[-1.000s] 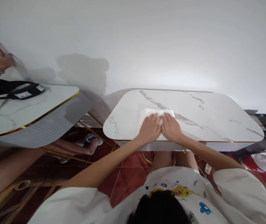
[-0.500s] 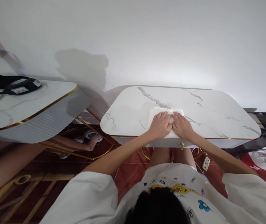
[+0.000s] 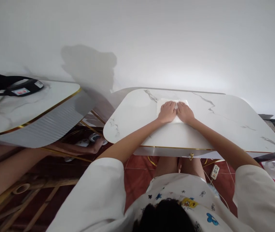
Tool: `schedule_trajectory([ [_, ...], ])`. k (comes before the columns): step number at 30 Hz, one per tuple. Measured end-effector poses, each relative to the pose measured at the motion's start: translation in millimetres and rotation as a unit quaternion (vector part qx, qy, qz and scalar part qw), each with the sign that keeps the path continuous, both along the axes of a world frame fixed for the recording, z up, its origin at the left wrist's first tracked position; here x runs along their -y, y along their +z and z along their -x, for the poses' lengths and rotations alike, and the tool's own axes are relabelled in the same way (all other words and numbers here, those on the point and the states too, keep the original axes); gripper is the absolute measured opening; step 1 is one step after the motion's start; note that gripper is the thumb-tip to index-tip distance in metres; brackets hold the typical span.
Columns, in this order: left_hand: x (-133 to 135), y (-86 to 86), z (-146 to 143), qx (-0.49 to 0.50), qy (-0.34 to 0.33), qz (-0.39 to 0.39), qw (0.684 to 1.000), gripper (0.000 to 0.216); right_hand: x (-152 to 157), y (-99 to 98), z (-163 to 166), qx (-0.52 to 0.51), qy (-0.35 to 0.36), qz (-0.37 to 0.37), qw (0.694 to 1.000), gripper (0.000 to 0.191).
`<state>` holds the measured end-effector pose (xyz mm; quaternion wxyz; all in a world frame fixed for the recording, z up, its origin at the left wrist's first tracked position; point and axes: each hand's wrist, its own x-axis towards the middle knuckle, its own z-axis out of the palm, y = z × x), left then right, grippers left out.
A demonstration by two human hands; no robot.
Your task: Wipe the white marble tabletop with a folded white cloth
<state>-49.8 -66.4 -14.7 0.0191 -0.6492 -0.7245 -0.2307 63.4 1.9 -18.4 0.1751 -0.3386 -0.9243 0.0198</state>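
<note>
A thin white wiping cloth (image 3: 178, 119) lies on the white marble-patterned tabletop (image 3: 128, 116) in front of me. My left hand (image 3: 167, 112) rests flat on the left part of the cloth, fingers pointing forward. Beside it, my right hand (image 3: 185, 112) presses on the right part in the same way. The thumbs are close together near the middle. Both palms face down, and the cloth's edges show around the fingers. Whether it is fabric or paper, I cannot tell.
Left of me stands a second marble-patterned table (image 3: 62, 87) with a black strapped item (image 3: 23, 88); another person's arm there is blurred. A power strip (image 3: 214, 172) lies on the red floor below. A bamboo frame (image 3: 41, 185) is at lower left. The wall borders the far edge.
Both hands have slid the cloth forward, away from the table's front edge toward the wall. At the left, the other person's hand has come down from the wall to their tabletop.
</note>
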Motion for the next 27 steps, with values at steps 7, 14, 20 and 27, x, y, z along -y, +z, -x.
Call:
schedule_trajectory([
  [7,-50.6,-5.4,38.7,-0.037,0.009,-0.033,0.999,0.029,-54.2,-3.5,44.0,-0.004,0.008,-0.029,1.000,0.034],
  [14,-88.6,-3.8,66.1,-0.049,0.016,-0.046,0.998,0.028,-88.0,3.0,73.2,0.011,-0.010,-0.022,1.000,0.034],
  [20,-113.6,-2.5,78.6,-0.066,0.021,-0.034,0.997,0.029,-112.3,3.9,86.6,0.010,-0.020,-0.020,1.000,0.034],
  [27,-136.9,-3.8,72.6,-0.094,0.035,-0.011,0.995,0.027,-134.6,3.5,80.7,0.009,-0.027,0.007,1.000,0.034],
])
